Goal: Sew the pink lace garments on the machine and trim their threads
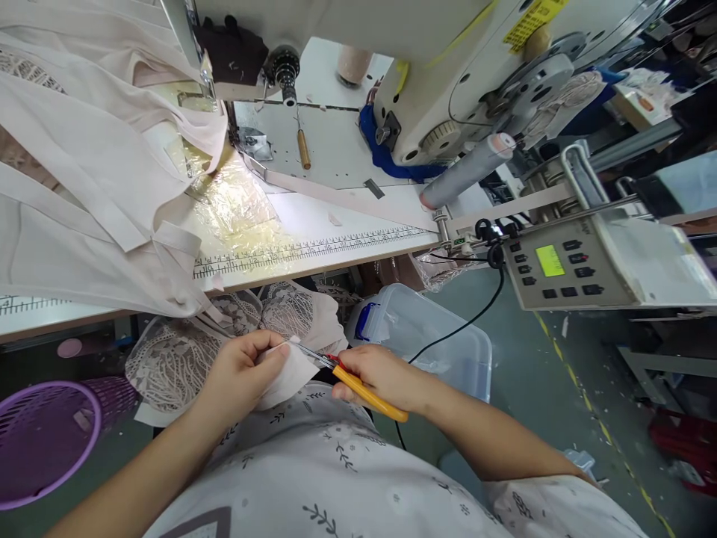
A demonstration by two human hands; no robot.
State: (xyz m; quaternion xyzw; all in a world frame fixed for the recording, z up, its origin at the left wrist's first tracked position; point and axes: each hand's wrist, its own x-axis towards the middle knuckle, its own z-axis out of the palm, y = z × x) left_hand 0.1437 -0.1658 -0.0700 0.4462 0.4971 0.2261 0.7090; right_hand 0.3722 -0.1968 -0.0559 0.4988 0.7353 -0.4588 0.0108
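Note:
My left hand (245, 373) pinches the edge of a pale fabric piece (288, 379) between thumb and fingers, just above my lap. In my right hand (378, 373) is a pair of scissors with an orange handle (370, 392) and some red near the pivot. Their slim metal blades point left and reach the fabric edge beside my left fingertips; whether they are apart or closed is too small to tell. Pale lace bra cups (288, 310) hang below the table edge behind my hands, with another lace cup (168, 362) left of my left hand.
A sewing machine (347, 22) stands over the table, where a wooden-handled tool (303, 149) lies. Pale garments (84, 157) are heaped at left. A control box (571, 261) juts out at right. Below are a purple basket (92, 426) and a clear plastic bin (448, 329).

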